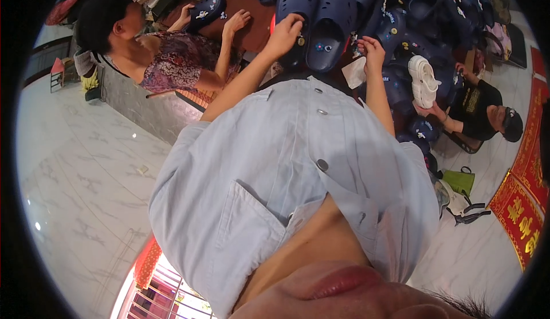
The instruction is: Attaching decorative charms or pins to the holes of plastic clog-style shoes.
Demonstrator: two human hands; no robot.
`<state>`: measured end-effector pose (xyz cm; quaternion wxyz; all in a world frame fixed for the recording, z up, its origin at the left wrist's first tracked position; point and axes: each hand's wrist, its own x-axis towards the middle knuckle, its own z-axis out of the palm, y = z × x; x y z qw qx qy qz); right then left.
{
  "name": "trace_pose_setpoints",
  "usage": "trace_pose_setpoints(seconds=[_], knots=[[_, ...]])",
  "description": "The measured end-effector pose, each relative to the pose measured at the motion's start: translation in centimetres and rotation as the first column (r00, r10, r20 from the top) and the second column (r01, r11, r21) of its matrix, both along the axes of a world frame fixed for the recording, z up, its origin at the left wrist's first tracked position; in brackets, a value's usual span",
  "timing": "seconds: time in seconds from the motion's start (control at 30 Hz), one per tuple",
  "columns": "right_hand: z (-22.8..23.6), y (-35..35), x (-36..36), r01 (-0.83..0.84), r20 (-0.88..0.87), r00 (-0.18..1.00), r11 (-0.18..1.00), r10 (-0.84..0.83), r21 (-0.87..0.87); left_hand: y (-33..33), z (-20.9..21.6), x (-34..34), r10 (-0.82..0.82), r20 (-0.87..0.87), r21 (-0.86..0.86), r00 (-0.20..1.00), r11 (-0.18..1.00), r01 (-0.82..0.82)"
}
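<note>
Two navy clogs lie side by side in front of me, toes pointing away. My left hand [285, 36] is at the left clog [297, 2], its bent fingers closed on the side of the shoe by the opening. A small round charm [301, 41] shows just below those fingertips. The right clog [331, 24] has small charms inside its opening, and neither hand touches it. Just to its right, my right hand [373, 54] is raised with thumb and fingers drawn together. Whatever is in that pinch is too small to make out.
A heap of navy clogs with charms [421, 9] fills the table's right side. At left, a person in a patterned top [183, 61] handles another navy clog [206, 13]. At right, a person in black [478, 110] holds a white clog [423, 81]. White paper [354, 72] lies near my right hand.
</note>
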<state>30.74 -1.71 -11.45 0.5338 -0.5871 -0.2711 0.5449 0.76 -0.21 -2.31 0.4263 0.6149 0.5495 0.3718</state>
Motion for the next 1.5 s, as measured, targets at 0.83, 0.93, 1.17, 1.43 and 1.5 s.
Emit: trace_pose_setpoints(seconds=[0.83, 0.93, 1.17, 1.43, 1.5], knots=[[11.9, 0.2, -15.0, -0.957, 0.98, 0.197, 0.224, 0.04, 0.183, -1.4, 2.5, -4.9, 0.199, 0.091, 0.023, 0.976, 0.979, -0.201], [10.5, 0.8, -16.0, -0.983, 1.0, -0.01, 0.183, -0.028, -0.005, -1.7, 3.1, -5.0, 0.198, 0.081, 0.025, 0.977, 0.979, -0.201], [11.0, 1.4, -15.0, -0.867, 0.9, 0.417, 0.355, 0.131, 0.35, -2.4, 2.1, -6.7, 0.259, -0.019, 0.081, 0.966, 0.963, -0.257], [13.1, 2.2, -9.3, -0.197, 0.051, 0.98, 0.909, 0.192, 0.368, -2.9, 3.1, -5.1, 0.197, -0.02, 0.052, 0.98, 0.979, -0.196], [13.4, 2.2, -7.9, -0.103, -0.049, 0.991, 0.94, 0.126, 0.326, -2.7, 2.7, -4.2, 0.135, -0.072, 0.12, 0.988, 0.985, -0.125]])
